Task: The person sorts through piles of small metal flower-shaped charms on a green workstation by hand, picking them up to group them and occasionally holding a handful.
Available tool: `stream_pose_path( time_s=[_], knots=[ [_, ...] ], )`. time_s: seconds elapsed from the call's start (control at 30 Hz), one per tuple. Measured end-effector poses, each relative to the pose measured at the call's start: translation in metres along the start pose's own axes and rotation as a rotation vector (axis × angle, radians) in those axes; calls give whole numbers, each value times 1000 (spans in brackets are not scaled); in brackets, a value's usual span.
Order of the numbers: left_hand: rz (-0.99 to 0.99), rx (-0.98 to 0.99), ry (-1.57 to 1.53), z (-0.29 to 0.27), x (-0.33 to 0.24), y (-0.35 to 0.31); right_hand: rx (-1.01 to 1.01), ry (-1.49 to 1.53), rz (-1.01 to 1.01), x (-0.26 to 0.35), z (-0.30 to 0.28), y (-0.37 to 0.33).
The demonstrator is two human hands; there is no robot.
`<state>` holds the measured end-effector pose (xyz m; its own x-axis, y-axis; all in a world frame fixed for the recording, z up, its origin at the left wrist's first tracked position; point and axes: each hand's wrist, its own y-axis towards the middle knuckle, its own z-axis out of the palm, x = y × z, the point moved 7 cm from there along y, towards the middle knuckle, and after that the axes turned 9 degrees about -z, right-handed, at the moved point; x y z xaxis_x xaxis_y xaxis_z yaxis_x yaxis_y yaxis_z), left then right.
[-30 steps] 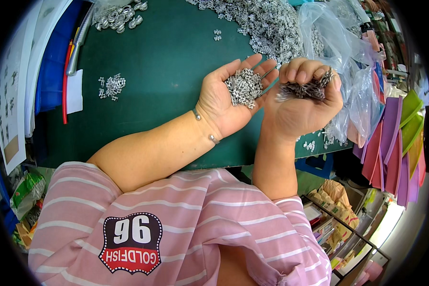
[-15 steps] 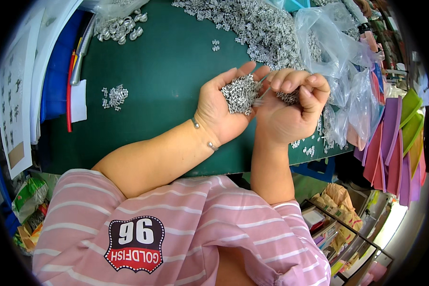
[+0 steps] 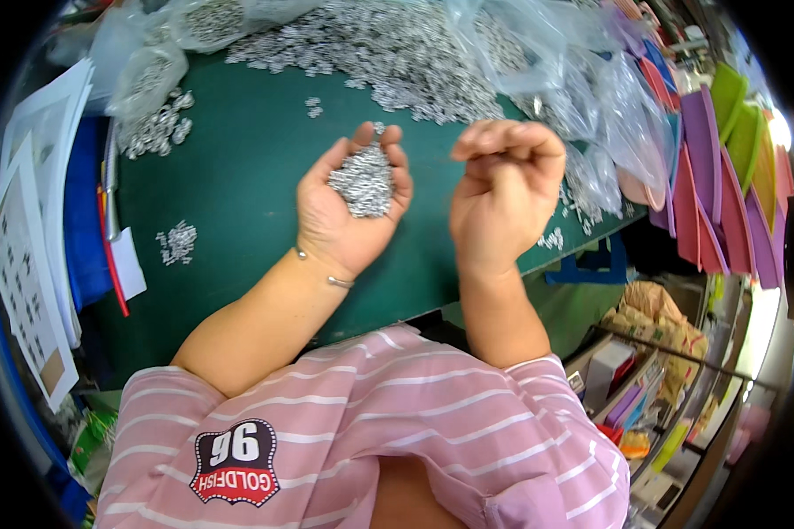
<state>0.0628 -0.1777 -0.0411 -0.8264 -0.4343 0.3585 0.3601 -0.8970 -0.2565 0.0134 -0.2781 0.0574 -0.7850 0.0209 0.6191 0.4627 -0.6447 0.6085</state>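
Observation:
My left hand [image 3: 340, 225] is palm up and cupped around a heap of small silvery metal pieces [image 3: 362, 183]. A few of them stand above its fingertips. Some way to its right is my right hand [image 3: 505, 194], raised, with its fingers bent over and the thumb folded in toward the palm. Whatever lies inside those curled fingers is hidden. Both hands are above a dark green tabletop [image 3: 256, 176]. Beyond them spreads a large pile of similar silvery pieces [image 3: 370, 53]. A small cluster of pieces [image 3: 178, 242] lies to the left, and a few loose pieces [image 3: 314, 108] lie ahead.
Clear plastic bags [image 3: 622, 106] crowd the right and far sides. Rounder metal parts [image 3: 157, 128] spill from a bag at the far left. Papers [image 3: 40, 229] and a red pencil [image 3: 115, 260] line the left edge. Coloured plastic bins [image 3: 706, 176] stand at the right.
My hands, close together before, are now apart, with the left moved leftward holding its heap. The pieces seen in my right hand no longer show. The whole view has shifted.

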Motion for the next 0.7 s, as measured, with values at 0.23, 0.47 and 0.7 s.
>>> stream_pose_path(
  time_s=[0.23, 0.47, 0.7],
  knots=[
    [-80, 19, 4, 1, 6, -1, -298, -548, 128, 53, -137, -6],
    [-70, 32, 65, 8, 6, -2, 339, -1606, 172, 52, -117, -57],
    [-77, 24, 76, 9, 9, -3, 681, -1460, 73, 14, -80, -53]
  ],
)
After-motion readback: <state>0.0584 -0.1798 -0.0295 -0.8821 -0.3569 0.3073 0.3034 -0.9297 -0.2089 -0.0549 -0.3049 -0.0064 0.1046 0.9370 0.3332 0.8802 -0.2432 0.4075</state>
